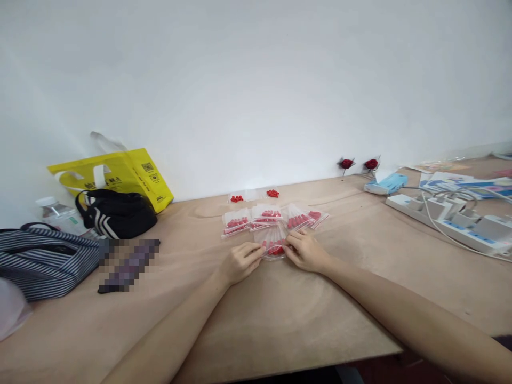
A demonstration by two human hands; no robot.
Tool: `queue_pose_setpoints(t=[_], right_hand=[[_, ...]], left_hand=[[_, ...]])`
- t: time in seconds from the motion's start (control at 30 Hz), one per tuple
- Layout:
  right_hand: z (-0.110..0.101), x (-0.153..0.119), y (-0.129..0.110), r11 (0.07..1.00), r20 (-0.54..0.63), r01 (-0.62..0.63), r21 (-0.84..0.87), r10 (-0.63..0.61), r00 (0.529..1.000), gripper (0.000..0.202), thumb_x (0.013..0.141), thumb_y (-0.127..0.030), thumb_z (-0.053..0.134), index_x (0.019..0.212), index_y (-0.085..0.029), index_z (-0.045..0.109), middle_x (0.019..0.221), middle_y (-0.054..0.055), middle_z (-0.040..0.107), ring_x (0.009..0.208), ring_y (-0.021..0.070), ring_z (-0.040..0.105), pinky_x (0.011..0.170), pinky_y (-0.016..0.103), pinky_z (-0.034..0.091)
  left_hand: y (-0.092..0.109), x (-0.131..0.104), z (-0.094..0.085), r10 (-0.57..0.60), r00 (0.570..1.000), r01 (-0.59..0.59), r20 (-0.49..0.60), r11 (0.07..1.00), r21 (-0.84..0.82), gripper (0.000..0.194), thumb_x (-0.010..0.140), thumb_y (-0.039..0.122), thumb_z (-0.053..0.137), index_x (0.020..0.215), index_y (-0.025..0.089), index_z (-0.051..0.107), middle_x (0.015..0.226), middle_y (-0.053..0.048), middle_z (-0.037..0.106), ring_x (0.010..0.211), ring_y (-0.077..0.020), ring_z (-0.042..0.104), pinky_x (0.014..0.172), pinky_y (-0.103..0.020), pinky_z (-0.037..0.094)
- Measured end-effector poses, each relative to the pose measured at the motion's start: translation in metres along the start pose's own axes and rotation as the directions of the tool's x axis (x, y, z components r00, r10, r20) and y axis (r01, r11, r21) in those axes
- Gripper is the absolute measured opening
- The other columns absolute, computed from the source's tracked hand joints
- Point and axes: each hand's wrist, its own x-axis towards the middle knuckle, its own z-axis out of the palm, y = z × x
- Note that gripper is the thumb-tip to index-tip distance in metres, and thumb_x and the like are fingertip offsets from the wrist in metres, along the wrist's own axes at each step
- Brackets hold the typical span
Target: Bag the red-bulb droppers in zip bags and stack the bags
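Note:
Between my hands lies a fanned stack of small clear zip bags (273,237) with red pieces inside. My left hand (242,261) pinches its left edge, fingers pressed together. On the opposite edge my right hand (303,250) grips the same stack with bent fingers. Just beyond are more fanned bags of red pieces: a left group (236,221), a middle group (269,213) and a right group (302,217). Farther back, near the wall, sit two small heaps of red pieces, one on the left (237,198) and one on the right (272,193). What the red pieces are is too small to tell.
At the left stand a yellow bag (120,178), a black pouch (124,213), a striped bag (52,261) and a plastic bottle (64,216). At the right are a power strip (448,221) with cables, a blue tissue pack (386,183) and two red roses (372,164) by the wall.

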Motion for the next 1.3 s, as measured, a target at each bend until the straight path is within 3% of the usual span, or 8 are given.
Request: queue_pose_setpoints(t=[0.23,0.4,0.57,0.7,0.87,1.07,1.3], right_hand=[[-0.001,-0.004,0.005,0.948,-0.022,-0.033,0.317,0.042,0.999,0.008,0.081,-0.021,0.044,0.082,-0.017,0.051,0.082,0.005,0.053,0.069,0.0117,0.051,0.064,0.024,0.043],[-0.006,-0.007,0.009,0.928,0.010,0.057,0.369,-0.065,0.998,0.029,0.072,-0.022,0.057,0.101,-0.018,0.052,0.093,0.007,0.054,0.083,0.0151,0.054,0.073,0.027,0.046],[0.002,-0.007,0.010,0.954,-0.050,0.133,0.267,-0.124,0.991,0.023,0.079,-0.012,0.044,0.098,-0.017,0.055,0.088,0.007,0.056,0.079,0.0126,0.055,0.067,0.023,0.046],[0.002,-0.006,0.012,0.969,-0.081,0.246,0.012,-0.244,0.966,0.019,0.082,-0.014,0.041,0.091,-0.017,0.058,0.078,0.005,0.058,0.067,0.0115,0.052,0.062,0.024,0.042],[-0.006,-0.003,0.019,0.850,-0.038,0.441,-0.289,-0.471,0.882,0.023,0.083,-0.008,0.037,0.079,-0.015,0.058,0.061,0.001,0.054,0.058,0.0103,0.045,0.073,0.031,0.036],[-0.007,-0.002,0.022,0.804,0.022,0.504,-0.317,-0.525,0.851,0.028,0.083,-0.009,0.035,0.064,-0.015,0.054,0.060,0.000,0.051,0.057,0.0101,0.040,0.075,0.031,0.031],[-0.002,0.000,0.023,0.825,0.090,0.498,-0.269,-0.493,0.865,0.029,0.082,-0.009,0.033,0.060,-0.016,0.050,0.061,0.000,0.050,0.059,0.0107,0.038,0.073,0.029,0.027]], left_hand=[[-0.001,-0.002,0.005,-0.013,1.000,0.014,-0.020,1.000,0.021,0.020,0.078,0.011,0.045,0.095,0.014,0.055,0.084,-0.007,0.063,0.071,-0.0125,0.061,0.060,-0.021,0.050],[-0.005,-0.004,0.005,-0.155,0.988,0.156,0.020,0.982,-0.106,0.021,0.080,0.010,0.039,0.094,0.015,0.054,0.093,-0.008,0.061,0.081,-0.0127,0.060,0.069,-0.022,0.050],[-0.005,-0.004,0.006,-0.183,0.981,0.190,0.064,0.973,-0.128,0.022,0.082,0.018,0.042,0.102,0.016,0.050,0.096,-0.007,0.062,0.086,-0.0137,0.060,0.073,-0.024,0.050],[-0.002,-0.004,0.006,-0.151,0.985,0.155,0.084,0.987,-0.047,0.015,0.082,0.023,0.045,0.092,0.015,0.053,0.086,-0.005,0.064,0.076,-0.0130,0.062,0.066,-0.022,0.050],[-0.005,-0.006,0.005,-0.015,0.999,0.011,0.038,0.995,0.104,0.017,0.084,0.019,0.041,0.080,0.015,0.057,0.084,-0.003,0.066,0.066,-0.0107,0.063,0.056,-0.019,0.049],[-0.008,-0.006,0.004,0.110,0.994,-0.106,-0.007,0.973,0.204,0.016,0.081,0.014,0.044,0.076,0.015,0.059,0.079,-0.003,0.068,0.061,-0.0110,0.063,0.050,-0.020,0.048],[-0.008,-0.003,0.003,0.112,0.994,-0.111,0.002,0.975,0.195,0.018,0.080,0.011,0.042,0.074,0.015,0.059,0.075,-0.003,0.068,0.063,-0.0125,0.063,0.054,-0.023,0.050]])
